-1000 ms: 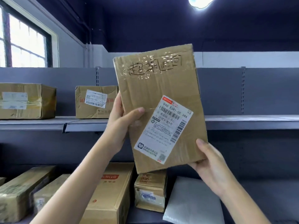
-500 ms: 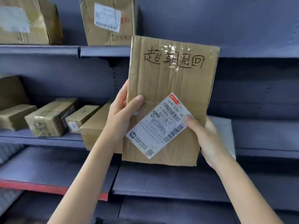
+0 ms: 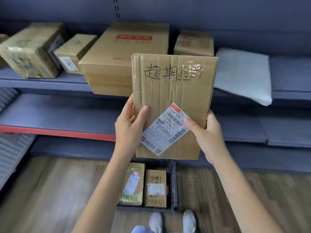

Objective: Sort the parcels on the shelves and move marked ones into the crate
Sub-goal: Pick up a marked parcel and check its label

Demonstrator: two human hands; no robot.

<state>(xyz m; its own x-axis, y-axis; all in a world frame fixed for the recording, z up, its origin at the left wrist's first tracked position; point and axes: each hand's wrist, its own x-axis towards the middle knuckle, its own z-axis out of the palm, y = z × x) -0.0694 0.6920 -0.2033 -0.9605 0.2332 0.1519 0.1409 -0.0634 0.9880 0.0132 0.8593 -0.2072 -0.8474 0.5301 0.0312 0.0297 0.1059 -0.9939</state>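
Wooden floor (image 3: 50,190) under grey shelves (image 3: 50,113); left hand (image 3: 129,126) and right hand (image 3: 207,137) both clasping marked parcel (image 3: 171,91).

flat marked parcel (image 3: 171,91) in both hands, crate (image 3: 173,187) below

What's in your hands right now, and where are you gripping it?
A flat cardboard parcel with handwriting on it. The left hand grips its lower left edge, the right hand its lower right edge, thumb on the shipping label.

Left hand (image 3: 130,125): thumb across parcel (image 3: 171,98) face, fingers behind its edge.
Right hand (image 3: 206,133): gripping the parcel's right edge, thumb on top.
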